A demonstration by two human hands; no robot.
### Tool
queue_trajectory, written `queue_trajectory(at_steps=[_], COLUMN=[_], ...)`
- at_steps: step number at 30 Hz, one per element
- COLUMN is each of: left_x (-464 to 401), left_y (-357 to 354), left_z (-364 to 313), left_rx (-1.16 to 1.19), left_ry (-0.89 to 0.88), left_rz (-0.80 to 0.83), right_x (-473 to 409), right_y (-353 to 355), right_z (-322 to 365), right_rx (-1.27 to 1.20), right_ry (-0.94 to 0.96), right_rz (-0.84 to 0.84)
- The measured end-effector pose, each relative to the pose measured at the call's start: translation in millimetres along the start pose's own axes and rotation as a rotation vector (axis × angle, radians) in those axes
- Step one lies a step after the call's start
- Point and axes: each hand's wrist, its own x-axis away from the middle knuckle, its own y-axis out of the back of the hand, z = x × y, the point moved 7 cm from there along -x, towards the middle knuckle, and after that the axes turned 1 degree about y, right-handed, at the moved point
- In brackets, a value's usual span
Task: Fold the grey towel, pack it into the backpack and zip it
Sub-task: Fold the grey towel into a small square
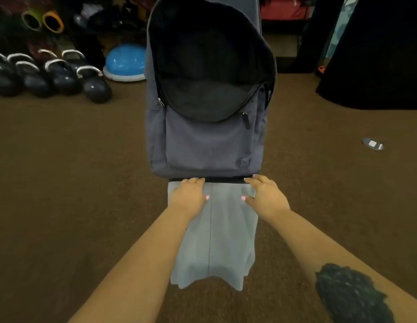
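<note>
Left hand (187, 194) and right hand (264, 194) lie flat, fingers released, on the folded light-grey cloth towel (214, 241), just below the unzipped grey fabric backpack (207, 145).

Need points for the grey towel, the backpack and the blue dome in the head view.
grey towel (228, 241): head view, flat middle of the cloth, right of the fold line.
backpack (209, 145): head view, front pocket panel.
blue dome (127, 60): head view, top of the rounded blue surface.

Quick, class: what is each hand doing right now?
Left hand: open, flat on the grey towel.
Right hand: open, flat on the towel.
</note>
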Motion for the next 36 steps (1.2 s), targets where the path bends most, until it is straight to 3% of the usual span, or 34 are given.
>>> queue_trajectory(at_steps=[6,10,14,17,19,21,24,36], left_x=[-2.8,0.3,1.9,9.0,14.7,19.1,29.6,76.4], left_y=[-1.3,10.6,24.4,40.0,52.8,71.0,111.7,333.4], left_z=[4.8,-3.1,-4.9,-5.4,-3.9,-1.3,-1.8,-49.1], left_rx=[-0.114,-0.192,-0.125,-0.076,0.070,0.277,0.405,0.285], left_ry=[0.010,-0.078,-0.110,-0.112,-0.103,-0.086,-0.062,-0.108], left_rz=[-0.077,-0.125,-0.131,-0.112,-0.079,-0.045,-0.019,-0.158], right_x=[-8.0,-7.4,-5.1,-1.1,1.2,2.6,9.0,46.2], right_y=[-19.5,-16.0,-1.7,14.5,29.3,49.6,92.5,301.3], right_z=[-6.9,-3.6,5.3,12.4,15.9,21.4,41.1,138.3], right_rx=[0.113,0.168,0.234,0.118,-0.126,-0.354,-0.474,-0.495], right_ry=[-0.061,-0.038,0.005,0.016,-0.023,-0.062,-0.044,0.095], right_rz=[0.081,0.055,-0.006,-0.030,-0.030,-0.020,0.005,-0.008])
